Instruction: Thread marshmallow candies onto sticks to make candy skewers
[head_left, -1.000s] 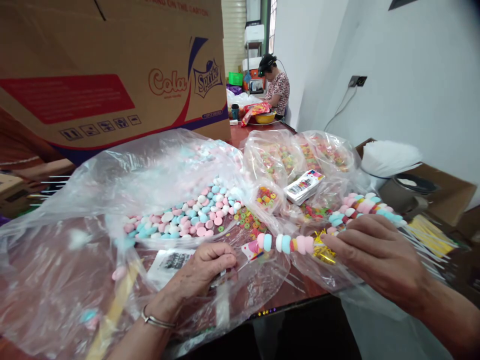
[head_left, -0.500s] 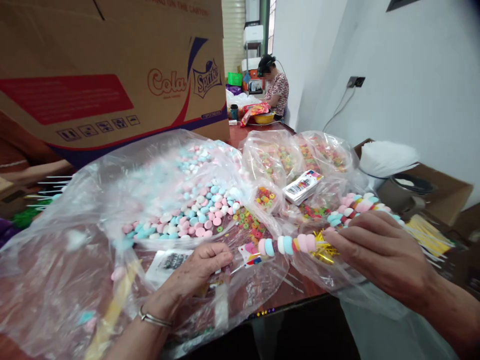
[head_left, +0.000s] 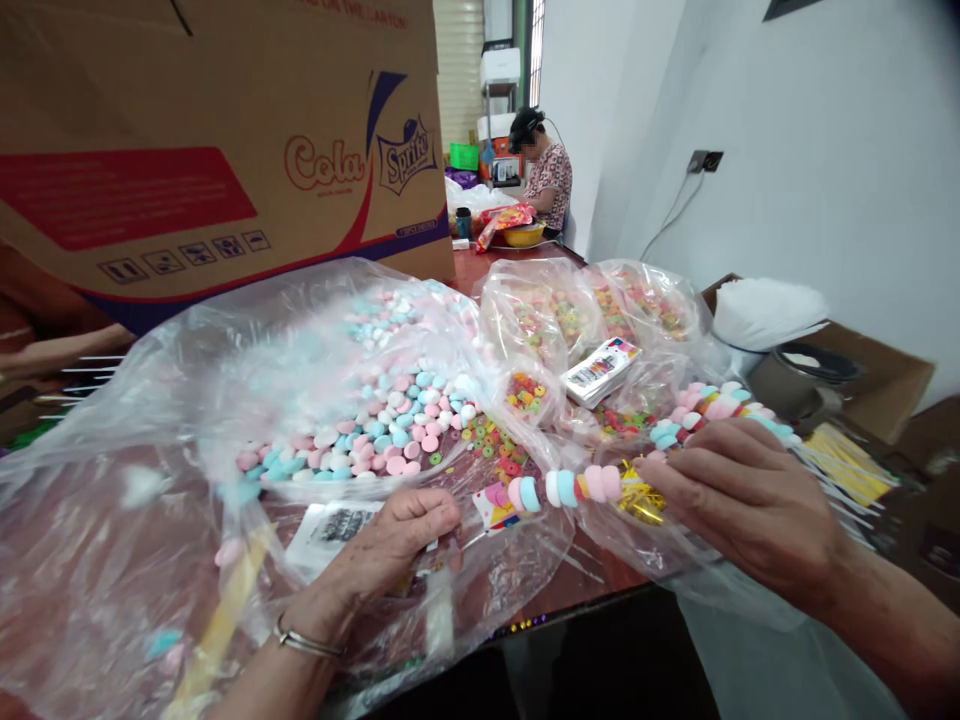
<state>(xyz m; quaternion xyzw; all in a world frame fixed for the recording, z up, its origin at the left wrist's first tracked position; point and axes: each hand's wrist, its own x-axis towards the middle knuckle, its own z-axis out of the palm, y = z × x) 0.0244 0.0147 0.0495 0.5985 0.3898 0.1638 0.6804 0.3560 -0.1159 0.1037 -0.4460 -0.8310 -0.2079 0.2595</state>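
A candy skewer (head_left: 564,488) lies level between my hands. Pink, blue and white marshmallows with a few coloured rings are threaded on its stick. At its left part sits a small printed card (head_left: 495,507), and gold tinsel (head_left: 641,500) is bunched at its right end. My right hand (head_left: 750,500) is closed round the skewer beside the tinsel. My left hand (head_left: 409,535) has its thumb and fingers pinched together at the stick's left end, left of the card. Behind my right hand lies a pile of similar finished-looking skewers (head_left: 712,402).
A clear bag (head_left: 300,300) spills marshmallows (head_left: 390,430). Further right are bags of ring candies (head_left: 570,310), a card stack (head_left: 602,370) and yellow twist ties (head_left: 851,465). A large carton (head_left: 225,90) stands behind at left. Another person (head_left: 547,180) sits at the far end.
The whole view has shifted slightly, so things sit a little further left. Both hands keep their hold, and the skewer stays between them with little movement.
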